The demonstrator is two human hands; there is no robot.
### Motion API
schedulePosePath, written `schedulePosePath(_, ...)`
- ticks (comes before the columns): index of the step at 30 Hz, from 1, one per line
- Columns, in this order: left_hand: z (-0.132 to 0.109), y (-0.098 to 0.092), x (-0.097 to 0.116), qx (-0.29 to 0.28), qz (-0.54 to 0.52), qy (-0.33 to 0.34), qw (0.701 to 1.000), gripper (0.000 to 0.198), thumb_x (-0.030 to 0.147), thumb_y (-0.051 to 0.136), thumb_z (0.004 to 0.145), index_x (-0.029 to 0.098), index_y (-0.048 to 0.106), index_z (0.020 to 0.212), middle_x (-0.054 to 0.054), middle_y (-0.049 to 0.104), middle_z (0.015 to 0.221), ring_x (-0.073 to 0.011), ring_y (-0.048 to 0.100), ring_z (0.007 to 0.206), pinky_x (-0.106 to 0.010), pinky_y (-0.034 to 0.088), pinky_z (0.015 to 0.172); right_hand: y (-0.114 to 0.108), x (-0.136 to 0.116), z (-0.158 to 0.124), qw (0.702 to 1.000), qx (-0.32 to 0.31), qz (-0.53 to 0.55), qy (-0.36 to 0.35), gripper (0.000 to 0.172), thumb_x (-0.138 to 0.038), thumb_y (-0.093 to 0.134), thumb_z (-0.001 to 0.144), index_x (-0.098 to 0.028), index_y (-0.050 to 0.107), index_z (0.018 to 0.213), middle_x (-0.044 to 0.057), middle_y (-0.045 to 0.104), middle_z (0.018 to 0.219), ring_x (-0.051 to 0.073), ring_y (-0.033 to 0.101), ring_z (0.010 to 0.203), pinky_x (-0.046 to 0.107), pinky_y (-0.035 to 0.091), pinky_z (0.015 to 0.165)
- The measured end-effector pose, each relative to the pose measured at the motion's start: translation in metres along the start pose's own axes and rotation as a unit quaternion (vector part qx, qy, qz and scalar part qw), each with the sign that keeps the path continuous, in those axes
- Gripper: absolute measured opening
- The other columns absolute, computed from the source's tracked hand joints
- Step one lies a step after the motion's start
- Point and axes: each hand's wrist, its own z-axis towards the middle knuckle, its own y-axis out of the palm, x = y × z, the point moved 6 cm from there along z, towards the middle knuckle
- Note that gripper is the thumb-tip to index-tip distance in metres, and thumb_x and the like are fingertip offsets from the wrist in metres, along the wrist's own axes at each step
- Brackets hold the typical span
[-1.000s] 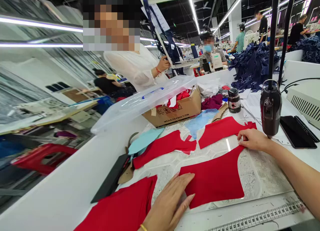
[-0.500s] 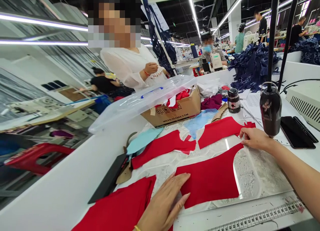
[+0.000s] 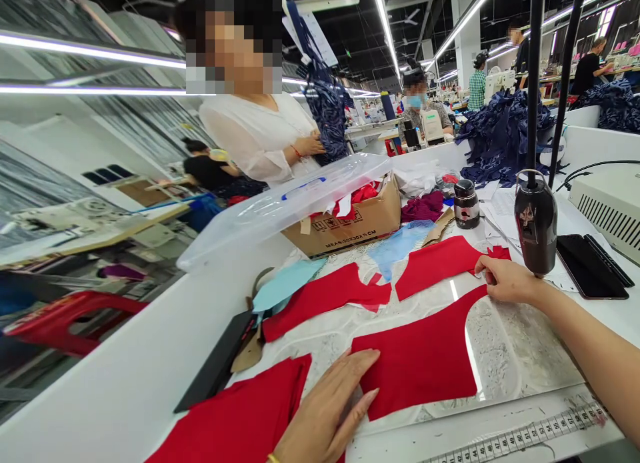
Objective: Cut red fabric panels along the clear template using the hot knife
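Well, the open left hand (image 3: 320, 409) lies flat against the 7 o'clock edge of a red fabric panel (image 3: 415, 376); the right hand (image 3: 507, 281), loosely curled, rests at its 2 o'clock tip, just beside another red panel (image 3: 435, 267); a cardboard box (image 3: 345, 226) sits beyond, near 12 o'clock.

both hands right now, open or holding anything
left hand: open, flat on the red fabric
right hand: fingers bent at its edge, cannot tell if pinching
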Motion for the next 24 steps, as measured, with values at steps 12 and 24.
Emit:
schedulePosePath(12, 0.002, -0.002, 0.0, -0.004, -0.012, 0.006, 1.0, 0.043, 0.039, 0.045, 0.107, 0.027, 0.051, 0.149, -0.007, 0.07, 0.138, -0.0244, 0.066, 0.128, -0.037, 0.049, 0.116, -0.003, 0.003, 0.001, 0.999, -0.002, 0.027, 0.027, 0.025, -0.019, 0.075, 0.075, -0.022, 0.061, 0.095, -0.004, 0.062, 0.075, 0.014, 0.057, 0.067, 0.024, 0.039, 0.063)
schedulePosePath(24, 0.067, -0.005, -0.035, -0.057, -0.015, -0.049, 0.997, 0.025, 0.02, 0.052, 0.1, 0.021, 0.073, 0.113, -0.011, 0.074, 0.114, -0.0247, 0.069, 0.107, -0.042, 0.058, 0.099, 0.01, 0.021, 0.015, 0.995, 0.072, 0.057, -0.033, 0.019, -0.045, 0.067, 0.081, -0.026, 0.065, 0.078, -0.001, 0.062, 0.06, 0.017, 0.056, 0.053, 0.03, 0.039, 0.052)
